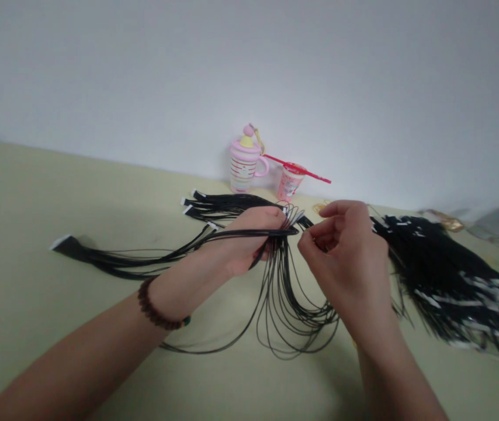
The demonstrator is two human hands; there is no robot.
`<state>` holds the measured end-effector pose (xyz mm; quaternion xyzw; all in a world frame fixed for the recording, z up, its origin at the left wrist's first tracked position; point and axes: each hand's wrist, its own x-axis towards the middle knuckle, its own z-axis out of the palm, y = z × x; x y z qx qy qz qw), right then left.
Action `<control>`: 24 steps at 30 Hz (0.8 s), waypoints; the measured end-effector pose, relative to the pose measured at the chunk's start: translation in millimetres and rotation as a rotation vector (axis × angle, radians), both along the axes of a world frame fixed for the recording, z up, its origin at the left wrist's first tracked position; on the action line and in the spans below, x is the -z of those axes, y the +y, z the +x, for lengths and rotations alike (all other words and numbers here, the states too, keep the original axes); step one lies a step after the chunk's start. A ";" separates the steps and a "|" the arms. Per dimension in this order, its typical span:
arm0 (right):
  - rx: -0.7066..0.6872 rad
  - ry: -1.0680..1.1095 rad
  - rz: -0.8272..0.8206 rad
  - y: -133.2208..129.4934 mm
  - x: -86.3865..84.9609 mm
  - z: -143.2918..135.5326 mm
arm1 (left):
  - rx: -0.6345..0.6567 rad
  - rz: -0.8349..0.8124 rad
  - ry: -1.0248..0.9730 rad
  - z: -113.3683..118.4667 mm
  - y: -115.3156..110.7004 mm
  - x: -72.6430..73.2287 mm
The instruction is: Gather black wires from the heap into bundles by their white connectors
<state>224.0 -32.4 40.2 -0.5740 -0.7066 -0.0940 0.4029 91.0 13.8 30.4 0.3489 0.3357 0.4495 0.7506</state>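
Observation:
My left hand (249,242) is closed around a bundle of thin black wires (287,286), just left of my right hand. Loose loops of these wires hang below the fist, and more strands pass over its back toward the left. A white connector (61,242) ends a wire group lying out to the left. To the right of the bundle, my right hand (350,251) has its thumb and fingers pinched together. What those fingertips hold, if anything, I cannot make out. Another wire bundle with white connectors (236,203) lies behind my left hand.
A large pile of black wires with white ends (446,263) spreads over the right side of the pale table (113,193). Against the wall stand a pink striped mug (243,166) and a small pink cup (288,186), with a red stick (315,175) across it.

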 end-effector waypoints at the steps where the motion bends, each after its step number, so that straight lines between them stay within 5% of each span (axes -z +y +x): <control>1: -0.006 0.000 0.000 0.3 0.9 -0.7 | 0.044 0.055 0.040 -0.9 0.3 -0.7; 7: -0.057 0.051 0.028 7.5 6.1 -1.5 | 0.092 0.173 0.204 -2.6 0.4 -7.4; 14: -0.096 -0.164 0.206 5.1 -1.2 1.8 | -0.044 -0.001 -0.033 2.4 10.1 -0.9; 24: -0.446 -0.116 0.040 0.5 2.5 -8.1 | -0.053 -0.030 -0.118 -0.5 16.0 5.9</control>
